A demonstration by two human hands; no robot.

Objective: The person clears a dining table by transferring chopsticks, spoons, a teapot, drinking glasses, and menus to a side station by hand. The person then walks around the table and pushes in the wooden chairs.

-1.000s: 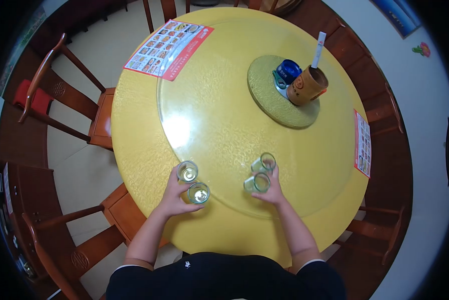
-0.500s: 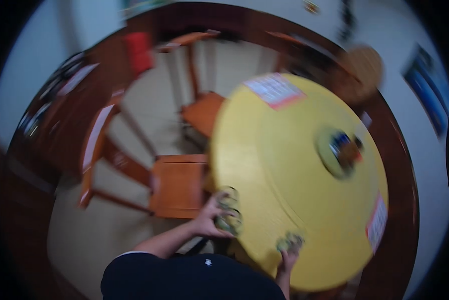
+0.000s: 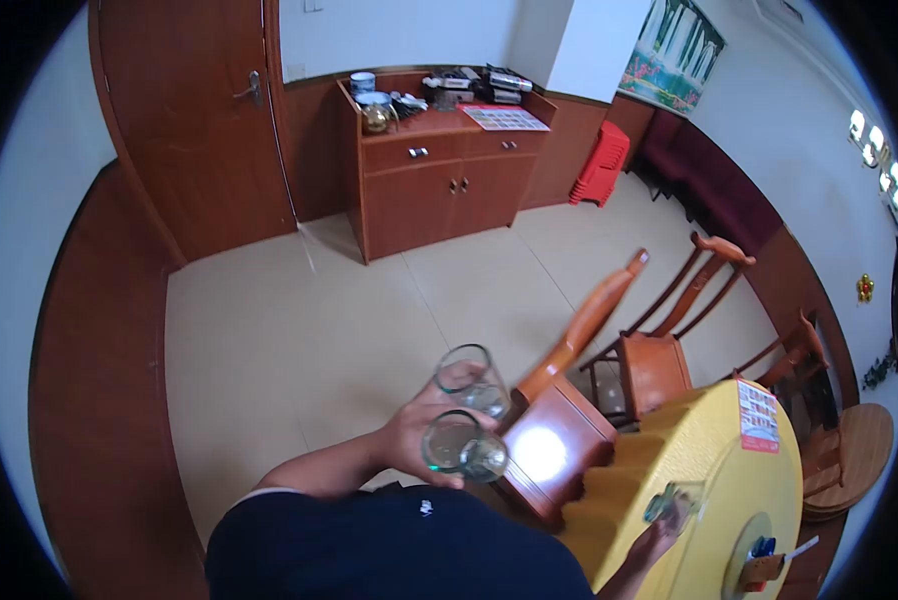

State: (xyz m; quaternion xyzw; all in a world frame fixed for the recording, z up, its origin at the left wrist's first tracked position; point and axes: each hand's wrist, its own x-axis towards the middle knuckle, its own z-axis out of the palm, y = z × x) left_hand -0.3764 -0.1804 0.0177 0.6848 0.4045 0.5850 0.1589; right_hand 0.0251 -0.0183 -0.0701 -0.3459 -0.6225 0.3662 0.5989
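Note:
My left hand (image 3: 416, 438) is closed around two clear drinking glasses, held side by side in front of my dark shirt. The farther drinking glass (image 3: 491, 398) and the nearer drinking glass (image 3: 484, 458) both have their rims facing up toward me. My right hand (image 3: 659, 533) grips clear glassware (image 3: 681, 494) above the edge of the yellow-covered round table (image 3: 659, 462); whether it is one glass or more I cannot tell. Just past my left hand stands a wooden chair (image 3: 557, 440), its seat beside the tablecloth.
A wooden cabinet (image 3: 439, 205) stands against the wall, holding a glass teapot (image 3: 377, 118) and a printed sheet (image 3: 506, 119). Left of it is a brown door (image 3: 194, 120). Red stacked stools (image 3: 601, 165) and another chair (image 3: 657, 370) are farther right. A menu sheet (image 3: 759, 415) lies on the table.
My view has swung left, bringing the door and cabinet into sight while the table shifts to the lower right. Both hands still hold their glassware; the left one is now away from the table edge.

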